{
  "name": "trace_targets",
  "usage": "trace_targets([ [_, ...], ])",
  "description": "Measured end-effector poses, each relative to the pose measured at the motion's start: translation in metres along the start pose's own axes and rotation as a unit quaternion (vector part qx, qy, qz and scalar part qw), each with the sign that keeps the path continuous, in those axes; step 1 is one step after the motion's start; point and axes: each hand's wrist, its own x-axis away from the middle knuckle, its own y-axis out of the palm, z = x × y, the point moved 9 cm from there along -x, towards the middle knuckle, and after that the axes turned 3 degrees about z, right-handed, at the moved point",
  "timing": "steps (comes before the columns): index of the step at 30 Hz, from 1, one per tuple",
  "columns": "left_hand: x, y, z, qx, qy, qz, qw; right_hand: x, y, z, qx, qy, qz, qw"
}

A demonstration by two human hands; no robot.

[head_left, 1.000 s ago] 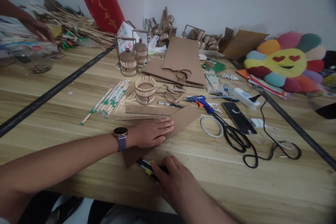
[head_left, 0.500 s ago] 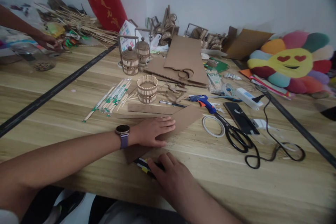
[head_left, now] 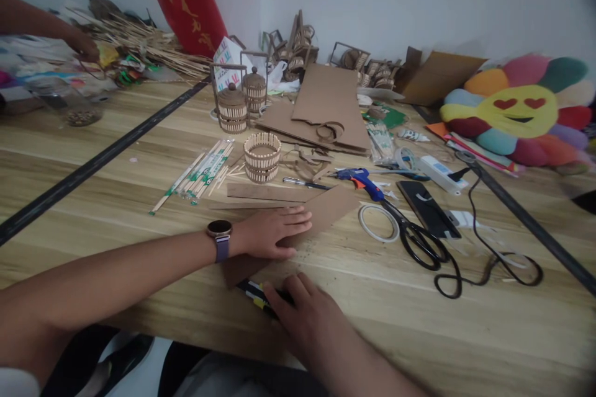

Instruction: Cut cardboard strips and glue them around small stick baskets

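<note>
My left hand (head_left: 272, 232) lies flat with its fingers spread on a brown cardboard piece (head_left: 333, 208), a watch on its wrist. Below it, near the table's front edge, my right hand (head_left: 302, 310) is closed around a black and yellow utility knife (head_left: 258, 294). The knife's front end is at the cardboard's lower left corner; its blade is too small to make out. Just beyond my left hand lie a narrow cardboard strip (head_left: 265, 193) and a pen (head_left: 305, 183). A round basket of small sticks (head_left: 262, 158) stands behind them.
Black scissors (head_left: 421, 245), a tape roll (head_left: 379, 223), a blue glue gun (head_left: 361, 180) and a phone (head_left: 428, 209) lie right. Packed chopsticks (head_left: 205, 170) are left, lidded baskets (head_left: 233, 110) behind. Another person's hand (head_left: 84, 43) is at the far left, near a jar (head_left: 69, 102).
The other person's hand at the far left has moved up and slightly left, away from the jar. My two hands have hardly moved.
</note>
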Motion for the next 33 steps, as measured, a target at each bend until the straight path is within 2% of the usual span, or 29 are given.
trace_targets([
  [9,0.000,0.000,0.000,0.022,-0.012,-0.006,1.000,-0.002,-0.004,-0.005,0.016,0.002,0.032,0.999],
  [16,0.000,0.001,-0.001,0.010,-0.014,-0.010,1.000,0.008,-0.001,-0.025,-0.040,-0.031,0.058,0.997],
  [18,0.000,0.000,0.001,-0.001,-0.010,-0.015,1.000,0.012,-0.004,-0.017,-0.053,-0.030,0.050,0.997],
  [21,0.001,-0.001,0.003,-0.038,-0.014,-0.019,0.999,0.026,-0.018,0.007,-0.077,-0.029,0.026,0.996],
  [25,0.006,-0.007,-0.002,-0.086,-0.101,0.008,0.991,0.051,-0.034,0.041,-0.068,-0.005,-0.017,0.998],
  [29,0.009,-0.017,-0.006,-0.047,-0.158,0.026,0.986,0.060,-0.037,0.054,-0.042,0.006,-0.029,0.999],
  [33,0.013,-0.044,-0.014,0.035,-0.180,0.081,0.980,0.048,-0.040,0.065,-0.046,0.001,-0.037,0.998],
])
